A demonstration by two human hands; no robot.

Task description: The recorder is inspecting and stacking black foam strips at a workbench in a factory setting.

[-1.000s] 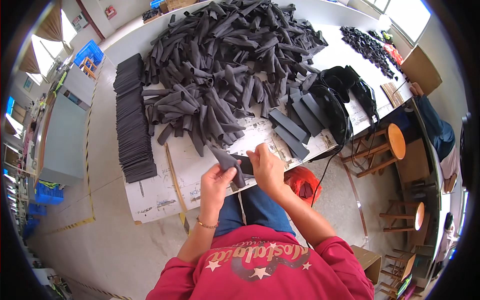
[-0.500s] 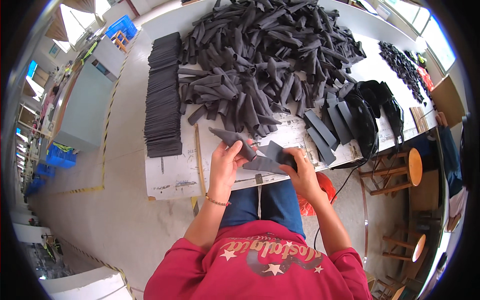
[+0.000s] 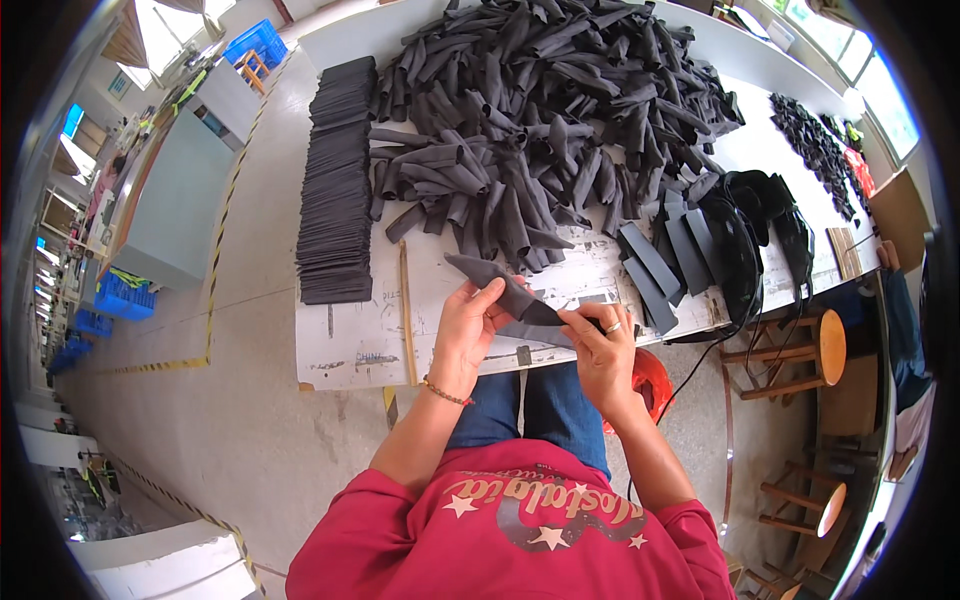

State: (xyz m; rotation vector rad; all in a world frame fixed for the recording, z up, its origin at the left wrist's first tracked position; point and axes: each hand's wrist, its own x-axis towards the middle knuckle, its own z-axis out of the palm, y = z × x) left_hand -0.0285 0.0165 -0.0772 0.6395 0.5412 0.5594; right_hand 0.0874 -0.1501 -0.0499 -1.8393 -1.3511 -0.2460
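Note:
My left hand pinches a dark grey fabric tube between thumb and fingers, above the near edge of the white table. At the tube's right end, the thumb and fingers of my right hand close on its edge. Something dark shows behind the right fingers, but its shape is mostly hidden. Under the hands, a flat grey piece lies at the table edge. Several flat dark grey strips rest to the right of my right hand.
A large heap of similar dark tubes covers the table's far side. To its left runs a long stack of dark flat pieces. A wooden stick lies near the front. Black bundled material and a wooden stool stand right.
My right hand has moved left to the tube's right end, bringing the dark piece it held against it. The left hand still holds the tube, now slightly farther right.

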